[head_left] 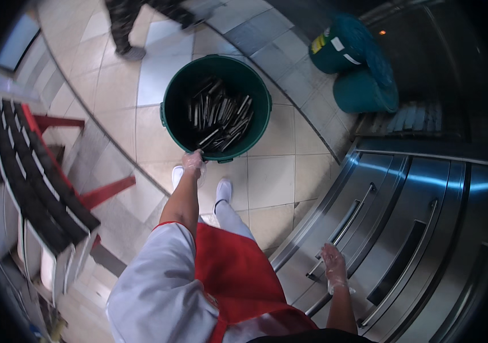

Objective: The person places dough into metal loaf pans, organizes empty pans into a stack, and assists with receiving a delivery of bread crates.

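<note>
My left hand (193, 164), in a clear plastic glove, is closed on the near rim of a large round green bin (172, 94) that stands on the tiled floor. Inside the bin lies a heap of dark, slim, elongated pieces (221, 117) with pale glints; their kind I cannot make out. My right hand (334, 266), gloved the same way, is near the lower end of a metal bar handle (351, 222) on a steel front. Its fingers look loosely extended with nothing in them. Whether it touches the handle I cannot tell.
Steel doors with bar handles (404, 268) line the right side. Two green bins (364, 91) stand at the far right. To the left is a rack of dark slats (21, 166) with red legs (109, 191) jutting out. Another person's legs (122, 28) are beyond my bin.
</note>
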`<action>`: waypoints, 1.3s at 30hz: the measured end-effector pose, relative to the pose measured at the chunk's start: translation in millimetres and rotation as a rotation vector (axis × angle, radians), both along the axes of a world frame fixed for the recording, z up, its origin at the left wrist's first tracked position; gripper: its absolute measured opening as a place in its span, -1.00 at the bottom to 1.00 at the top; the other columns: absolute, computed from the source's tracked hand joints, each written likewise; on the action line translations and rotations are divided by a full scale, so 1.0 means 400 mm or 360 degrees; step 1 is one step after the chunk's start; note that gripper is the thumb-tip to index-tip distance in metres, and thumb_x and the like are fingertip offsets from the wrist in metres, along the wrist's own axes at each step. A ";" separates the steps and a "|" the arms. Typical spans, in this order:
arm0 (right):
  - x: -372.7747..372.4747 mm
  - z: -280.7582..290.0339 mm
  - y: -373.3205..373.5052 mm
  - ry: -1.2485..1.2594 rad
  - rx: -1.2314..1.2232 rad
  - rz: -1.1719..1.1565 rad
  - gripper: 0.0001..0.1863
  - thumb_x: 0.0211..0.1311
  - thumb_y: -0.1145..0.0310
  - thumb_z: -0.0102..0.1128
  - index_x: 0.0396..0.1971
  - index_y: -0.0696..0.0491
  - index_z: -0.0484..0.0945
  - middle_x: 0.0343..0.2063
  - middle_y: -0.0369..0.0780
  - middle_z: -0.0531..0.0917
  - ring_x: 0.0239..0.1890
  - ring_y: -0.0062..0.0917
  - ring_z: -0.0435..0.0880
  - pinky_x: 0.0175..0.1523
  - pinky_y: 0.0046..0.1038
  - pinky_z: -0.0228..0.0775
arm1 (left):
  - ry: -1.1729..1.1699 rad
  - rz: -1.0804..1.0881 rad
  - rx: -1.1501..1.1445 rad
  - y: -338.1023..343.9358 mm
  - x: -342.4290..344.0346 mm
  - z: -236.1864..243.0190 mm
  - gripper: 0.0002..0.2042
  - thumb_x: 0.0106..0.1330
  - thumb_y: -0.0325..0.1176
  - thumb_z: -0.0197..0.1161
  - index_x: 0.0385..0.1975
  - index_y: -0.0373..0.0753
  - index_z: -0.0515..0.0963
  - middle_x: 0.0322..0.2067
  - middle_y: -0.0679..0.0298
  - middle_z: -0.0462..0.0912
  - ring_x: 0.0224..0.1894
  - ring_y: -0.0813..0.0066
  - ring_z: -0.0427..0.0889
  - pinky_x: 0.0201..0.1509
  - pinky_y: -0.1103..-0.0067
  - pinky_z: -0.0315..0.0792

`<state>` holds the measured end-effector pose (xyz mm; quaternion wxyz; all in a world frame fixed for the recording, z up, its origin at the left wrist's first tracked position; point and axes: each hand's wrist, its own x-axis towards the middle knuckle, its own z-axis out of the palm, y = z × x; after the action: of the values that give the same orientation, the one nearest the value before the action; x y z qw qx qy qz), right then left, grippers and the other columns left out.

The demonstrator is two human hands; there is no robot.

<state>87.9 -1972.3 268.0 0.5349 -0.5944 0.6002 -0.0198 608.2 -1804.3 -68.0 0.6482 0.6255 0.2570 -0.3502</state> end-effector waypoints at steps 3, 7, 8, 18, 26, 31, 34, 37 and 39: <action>-0.049 -0.078 -0.026 0.0125 0.0150 0.0221 -0.58 0.38 0.36 0.30 0.17 0.17 0.51 0.08 -0.22 0.59 0.11 -0.50 0.58 0.23 -0.48 0.42 | -0.0007 -0.0497 0.0151 0.205 -0.096 0.032 -0.46 0.31 -0.12 0.32 0.12 -0.43 0.49 -0.19 0.03 0.68 -0.24 0.27 0.69 -0.13 0.37 0.64; 0.163 -0.155 0.056 0.0354 0.0026 0.1063 -0.50 0.42 0.17 0.18 0.18 0.23 0.50 0.11 -0.02 0.64 0.19 -0.32 0.62 0.30 -0.36 0.40 | -0.0168 -0.1142 0.0675 0.487 -0.194 0.230 -0.26 0.30 0.17 0.25 0.22 -0.42 0.44 0.11 -0.18 0.60 0.24 0.00 0.54 0.33 0.37 0.38; 0.215 -0.208 0.070 0.0319 0.0015 0.1229 -0.49 0.42 0.15 0.16 0.17 0.23 0.51 0.11 -0.01 0.64 0.19 -0.29 0.62 0.30 -0.35 0.40 | -0.0210 -0.1145 0.0658 0.574 -0.237 0.235 -0.28 0.31 0.16 0.23 0.22 -0.40 0.45 0.11 -0.14 0.60 0.25 0.02 0.54 0.33 0.37 0.38; 1.237 -0.810 0.361 -0.0060 0.0104 0.0940 -0.68 0.43 0.25 0.11 0.02 0.12 0.62 -0.11 -0.12 0.73 -0.07 -0.30 0.71 0.07 -0.35 0.50 | 0.0247 -0.1117 0.1499 1.481 -0.919 0.596 -0.47 0.40 0.03 0.05 -0.01 -0.39 0.59 -0.02 -0.22 0.62 0.07 -0.18 0.57 0.19 0.13 0.41; 1.646 -1.003 0.403 0.0508 -0.0192 0.0369 -0.65 0.21 0.27 0.16 -0.04 0.07 0.65 -0.02 0.01 0.70 0.05 -0.07 0.67 0.13 -0.19 0.48 | 0.1321 -0.0057 0.1123 1.271 -1.175 0.938 -0.75 0.34 -0.22 0.14 -0.18 -0.23 0.64 -0.23 0.02 0.71 -0.07 0.04 0.65 0.05 0.18 0.49; 1.714 -1.122 0.245 0.1207 -0.0910 0.2375 -0.75 0.23 0.35 0.16 -0.18 -0.12 0.77 -0.06 -0.22 0.76 0.07 -0.41 0.71 0.11 -0.32 0.57 | 0.1463 0.0467 0.0943 1.242 -1.107 0.935 -0.77 0.31 -0.28 0.17 -0.14 -0.22 0.61 -0.27 0.06 0.72 -0.15 0.04 0.67 -0.02 0.19 0.52; 1.704 -1.060 0.232 0.1191 -0.0966 0.2443 -0.71 0.13 0.22 0.36 -0.14 -0.07 0.75 0.07 -0.20 0.69 0.15 -0.34 0.66 0.22 -0.36 0.53 | 0.1625 0.0737 0.0815 1.263 -1.231 0.999 -0.78 0.30 -0.32 0.18 -0.11 -0.21 0.60 -0.30 0.09 0.72 -0.19 0.05 0.68 -0.07 0.20 0.54; 1.654 -1.080 0.236 0.0303 0.0215 0.0366 -0.67 0.24 0.34 0.33 -0.03 0.15 0.66 0.02 -0.11 0.71 0.03 -0.32 0.68 0.09 -0.33 0.54 | 0.1463 0.0925 0.0818 1.319 -1.232 1.045 -0.78 0.31 -0.35 0.18 -0.11 -0.22 0.59 -0.33 0.13 0.73 -0.25 0.09 0.70 -0.13 0.22 0.56; 1.680 -1.037 0.255 0.0172 0.0580 0.0207 -0.58 0.36 0.28 0.21 0.15 0.11 0.55 0.17 -0.11 0.59 0.17 -0.30 0.59 0.13 -0.24 0.53 | 0.1138 0.1018 0.0906 1.360 -1.186 1.040 -0.81 0.35 -0.36 0.16 -0.12 -0.24 0.60 -0.34 0.18 0.73 -0.31 0.17 0.72 -0.20 0.25 0.59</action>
<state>760.0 -1870.1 -147.0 0.6008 -0.5254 0.5821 0.1556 133.6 -1260.2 348.0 0.3999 0.5088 0.7225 -0.2432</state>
